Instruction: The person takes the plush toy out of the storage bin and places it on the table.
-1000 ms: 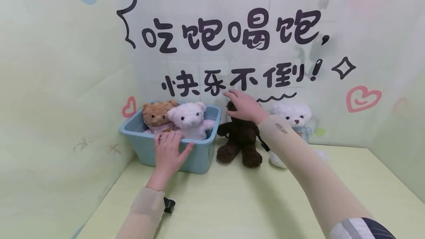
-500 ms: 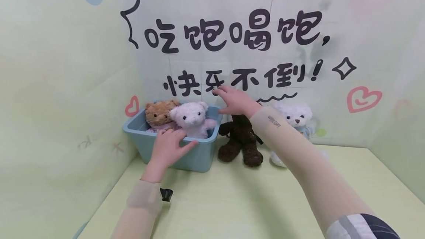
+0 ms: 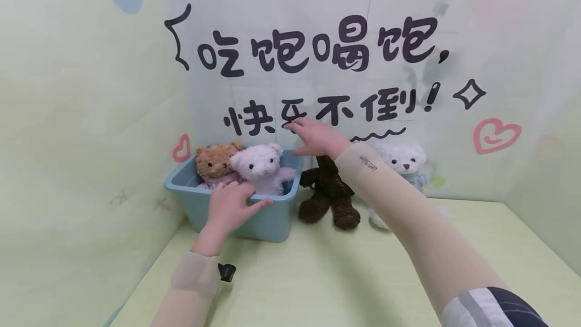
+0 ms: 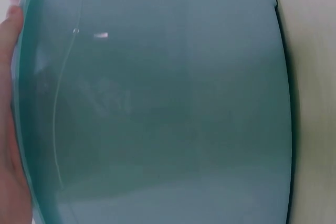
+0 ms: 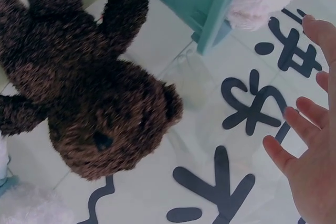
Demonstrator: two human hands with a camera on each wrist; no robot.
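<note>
A blue plastic bin [image 3: 254, 221] stands at the back left of the table. Inside it sit a brown teddy bear [image 3: 212, 161] and a pale pink teddy bear [image 3: 258, 166] side by side. My left hand [image 3: 229, 206] rests at the bin's front rim, thumb spread to the right; its fingertips are near the bears. My right hand [image 3: 315, 136] is raised above the bin's right end, fingers spread, holding nothing. Just right of the bin sits a dark brown teddy bear [image 3: 328, 191], its head partly hidden by my right arm; the right wrist view shows it fully apart from my hand.
A white teddy bear [image 3: 404, 158] in a light blue top sits farther right against the back wall, partly behind my right forearm. The pale table [image 3: 290, 281] stretches toward me. Printed walls [image 3: 91, 115] close off the back and sides.
My right hand has moved left, from in front of the dark brown bear to above the bin's right end. My left hand stays at the front rim, its fingers loosened slightly.
</note>
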